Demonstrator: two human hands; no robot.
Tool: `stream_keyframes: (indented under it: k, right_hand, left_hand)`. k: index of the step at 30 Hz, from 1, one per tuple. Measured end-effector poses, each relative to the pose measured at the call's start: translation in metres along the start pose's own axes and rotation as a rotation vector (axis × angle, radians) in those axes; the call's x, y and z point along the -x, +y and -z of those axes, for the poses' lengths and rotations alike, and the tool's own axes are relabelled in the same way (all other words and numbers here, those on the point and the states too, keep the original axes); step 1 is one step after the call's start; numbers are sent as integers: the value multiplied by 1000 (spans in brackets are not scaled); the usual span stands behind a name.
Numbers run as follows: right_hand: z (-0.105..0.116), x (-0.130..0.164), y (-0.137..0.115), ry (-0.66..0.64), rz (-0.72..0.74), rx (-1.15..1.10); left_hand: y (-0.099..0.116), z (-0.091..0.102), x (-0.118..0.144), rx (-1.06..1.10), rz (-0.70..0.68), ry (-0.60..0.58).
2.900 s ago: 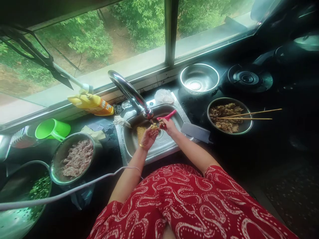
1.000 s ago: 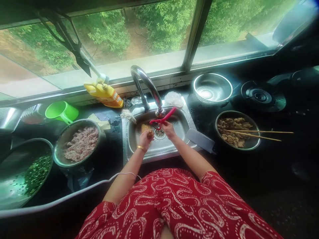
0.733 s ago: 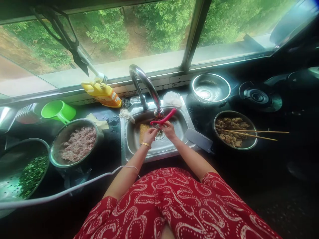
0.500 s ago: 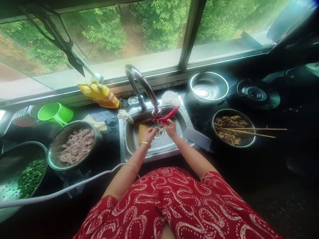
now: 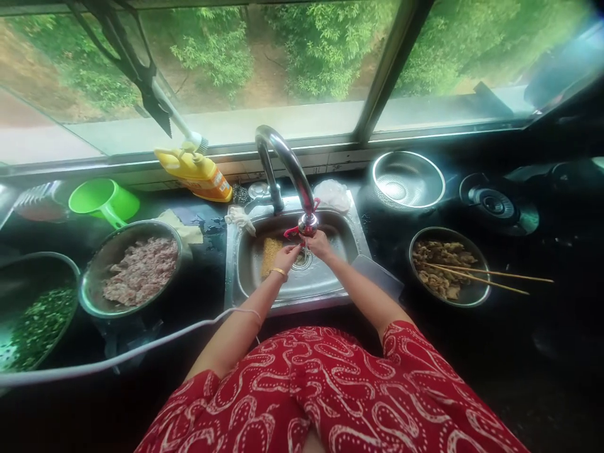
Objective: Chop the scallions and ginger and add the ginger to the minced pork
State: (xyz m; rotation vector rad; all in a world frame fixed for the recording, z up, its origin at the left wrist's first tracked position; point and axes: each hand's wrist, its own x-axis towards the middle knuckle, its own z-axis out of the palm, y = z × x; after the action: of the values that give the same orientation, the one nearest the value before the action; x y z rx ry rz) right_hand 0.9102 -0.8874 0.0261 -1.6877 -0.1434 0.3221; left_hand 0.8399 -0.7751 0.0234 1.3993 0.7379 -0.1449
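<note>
I am standing at the counter in my red patterned dress, and both my arms are reaching forward over the steel sink. My left hand is cupping loosely over the drain, fingers curled (whether it is holding anything I cannot tell). My right hand is closing around the red-handled peeler, just under the faucet spout, with the red tip poking out to the left. A yellow sponge is lying in the basin left of my hands. A cleaver is resting on the sink's right edge. To the left, a bowl of minced meat and a colander of chopped greens are sitting on the dark counter; to the right, a bowl of cooked food is carrying chopsticks. Farther back, an empty steel strainer, a green cup and a yellow detergent bottle are standing by the window.
</note>
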Motion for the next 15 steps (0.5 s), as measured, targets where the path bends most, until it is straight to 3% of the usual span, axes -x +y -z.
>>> stream_keyframes:
  k: [3, 7, 10, 13, 15]
  right_hand:
    - [0, 4, 3, 14, 106, 108]
    - [12, -3, 7, 26, 128, 119]
    - [20, -19, 10, 45, 5, 63]
    - [20, -42, 9, -11, -164, 13]
    - [17, -63, 3, -37, -201, -14]
  left_hand:
    - [4, -9, -8, -50, -12, 32]
    - [-3, -10, -12, -68, -42, 15]
    - [-10, -3, -12, -129, -19, -45]
    - [-19, 6, -9, -246, 55, -106]
    - [-26, 13, -8, -262, 102, -100]
